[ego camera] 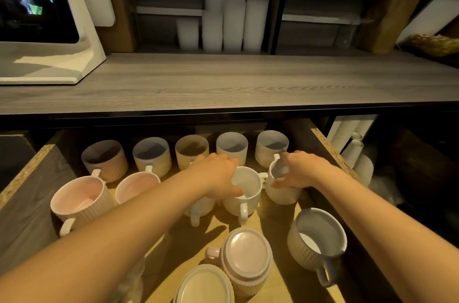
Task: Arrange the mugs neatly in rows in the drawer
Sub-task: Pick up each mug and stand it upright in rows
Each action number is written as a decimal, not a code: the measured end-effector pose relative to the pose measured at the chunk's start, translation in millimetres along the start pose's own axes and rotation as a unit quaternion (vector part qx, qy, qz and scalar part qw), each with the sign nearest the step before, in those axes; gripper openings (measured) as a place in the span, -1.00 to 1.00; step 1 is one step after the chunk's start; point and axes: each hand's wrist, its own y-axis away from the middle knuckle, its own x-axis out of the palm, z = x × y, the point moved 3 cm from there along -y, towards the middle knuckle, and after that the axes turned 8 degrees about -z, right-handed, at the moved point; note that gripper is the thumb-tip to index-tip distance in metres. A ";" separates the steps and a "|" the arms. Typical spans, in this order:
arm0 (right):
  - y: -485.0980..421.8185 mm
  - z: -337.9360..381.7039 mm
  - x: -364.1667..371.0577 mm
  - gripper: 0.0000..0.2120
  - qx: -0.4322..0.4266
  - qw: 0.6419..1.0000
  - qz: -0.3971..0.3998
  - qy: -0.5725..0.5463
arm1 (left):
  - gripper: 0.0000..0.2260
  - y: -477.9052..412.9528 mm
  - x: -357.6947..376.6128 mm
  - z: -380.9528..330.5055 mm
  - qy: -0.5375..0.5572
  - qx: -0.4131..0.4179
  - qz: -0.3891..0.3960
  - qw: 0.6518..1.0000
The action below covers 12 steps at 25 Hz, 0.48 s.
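L grip [218, 176] pinches white mug [248, 187], R grip [296, 171] holds ribbed mug [283, 195].

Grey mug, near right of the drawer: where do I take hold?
Its handle, from the near side: the grey mug sits mouth up, handle pointing toward you, clear of the upturned pink mug on its left.

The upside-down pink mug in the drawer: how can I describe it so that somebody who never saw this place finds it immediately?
Look in the open drawer under the grey wooden counter, at its near end. Two mugs there stand bottom up; the upside-down pink mug is the farther one, with its handle pointing left. Its neighbour, the cream mug, is paler and nearer.
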 end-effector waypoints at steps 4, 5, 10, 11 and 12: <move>-4.7 -1.8 -1.8 -0.35 -0.017 0.999 0.008 0.032 | -0.32 -14.2 13.2 -14.1 -0.008 0.007 0.013 1.000; -4.6 -3.8 -1.8 -0.33 -0.025 0.999 0.028 0.035 | -0.29 -15.8 15.2 -15.6 -0.011 0.006 0.014 1.000; -0.3 -13.5 -5.3 -0.20 -0.041 0.993 0.111 -0.001 | -0.30 -19.2 23.2 -12.3 0.007 -0.007 0.017 1.000; 0.2 -14.5 -5.8 -0.19 -0.025 0.994 0.111 -0.010 | -0.30 -19.6 23.3 -11.8 0.011 -0.007 0.011 1.000; -0.5 -14.7 -5.0 -0.22 -0.007 0.995 0.097 -0.012 | -0.31 -19.8 23.1 -11.7 0.015 -0.006 0.002 1.000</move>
